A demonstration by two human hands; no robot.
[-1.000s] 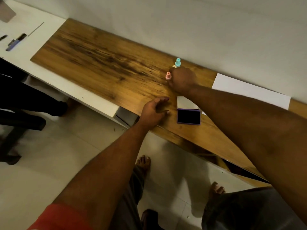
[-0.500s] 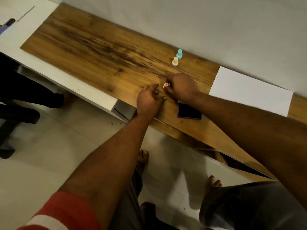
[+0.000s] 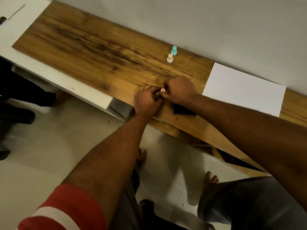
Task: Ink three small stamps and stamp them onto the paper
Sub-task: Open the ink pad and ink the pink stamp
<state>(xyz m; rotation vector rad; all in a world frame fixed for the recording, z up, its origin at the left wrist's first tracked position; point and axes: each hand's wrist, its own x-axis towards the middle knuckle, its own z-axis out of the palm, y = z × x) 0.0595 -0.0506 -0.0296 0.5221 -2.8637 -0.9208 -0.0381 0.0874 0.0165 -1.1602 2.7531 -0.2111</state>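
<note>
My right hand [image 3: 180, 91] and my left hand [image 3: 147, 101] meet over the wooden board, both pinching a small pink stamp [image 3: 163, 90] between their fingertips. Only its round pink end shows. A teal stamp [image 3: 174, 50] and a cream stamp [image 3: 170, 58] stand upright farther back on the board. The black ink pad [image 3: 183, 112] in its purple case lies just under my right wrist, partly hidden. A white sheet of paper [image 3: 244, 88] lies to the right.
The wooden board [image 3: 93, 45] runs along a white wall and overlaps a white desk [image 3: 69, 83] on the left. Below its front edge are a tiled floor and bare feet. A dark chair stands at the far left.
My right hand lifted the pink stamp from beside the other two and brought it toward me. My left hand rose from the board edge and joined it on the stamp.
</note>
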